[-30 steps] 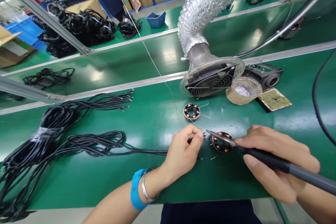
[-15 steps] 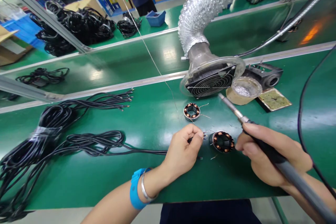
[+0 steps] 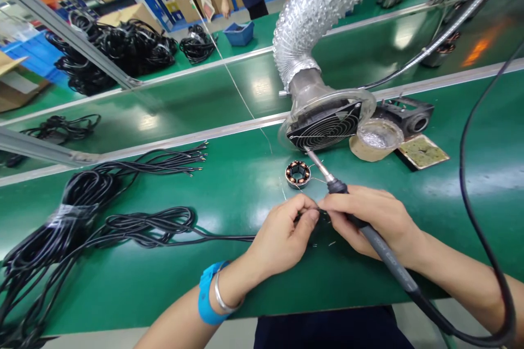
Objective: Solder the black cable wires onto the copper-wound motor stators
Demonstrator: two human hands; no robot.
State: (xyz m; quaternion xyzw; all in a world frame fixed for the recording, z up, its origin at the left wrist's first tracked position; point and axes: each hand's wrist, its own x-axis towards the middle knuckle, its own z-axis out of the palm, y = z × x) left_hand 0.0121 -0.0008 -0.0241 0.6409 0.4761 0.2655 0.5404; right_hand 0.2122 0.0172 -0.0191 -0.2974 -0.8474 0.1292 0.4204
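I have the left hand clenched, thumb against forefinger, on the end of a black cable, which runs leftward across the green desk into loose loops. The right hand is grasping a soldering iron, and its fingertips meet those of the left; whether they also pinch the cable's end, I cannot tell. The iron slants up and left, its metal tip just in front of the round fan guard under the silver duct. Beyond my hands, a ring of copper coils lies flat on the desk, near the iron's tip. To the right of the guard sit a tub with silvery contents, a dark metal holder and a sponge tray. A tied cable bundle lies at far left.
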